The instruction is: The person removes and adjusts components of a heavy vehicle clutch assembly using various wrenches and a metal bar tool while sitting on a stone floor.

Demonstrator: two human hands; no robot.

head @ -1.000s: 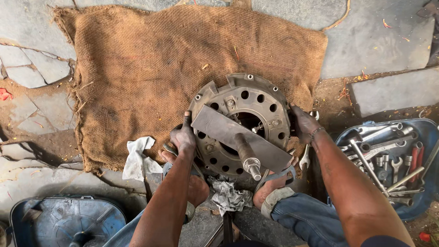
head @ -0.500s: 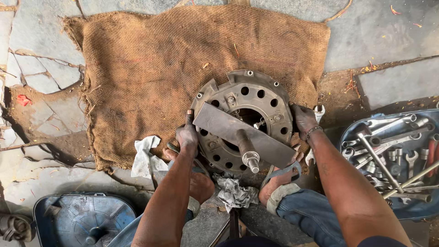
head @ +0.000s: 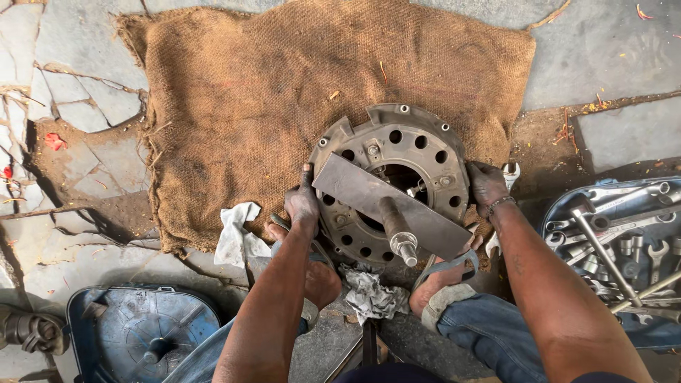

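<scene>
A round metal clutch cover (head: 418,145) with several holes lies on a brown burlap sack (head: 284,92). A flat steel bar (head: 369,195) with a threaded shaft (head: 399,234) crosses its middle. My left hand (head: 301,202) grips the cover's left rim beside the bar's end. On the right rim my right hand (head: 486,186) is clasped, a bracelet on its wrist. Both my feet in sandals (head: 443,280) rest just below the cover.
A blue tray of wrenches and sockets (head: 617,241) lies at the right. A blue lid (head: 142,333) sits at the bottom left, with a metal joint part (head: 28,330) beside it. White and grey rags (head: 237,237) lie near my feet. Cracked stone paving surrounds the sack.
The cover and both hands sit slightly further right and up on the sack, with the cover turned a little. Both hands keep their hold on the rim.
</scene>
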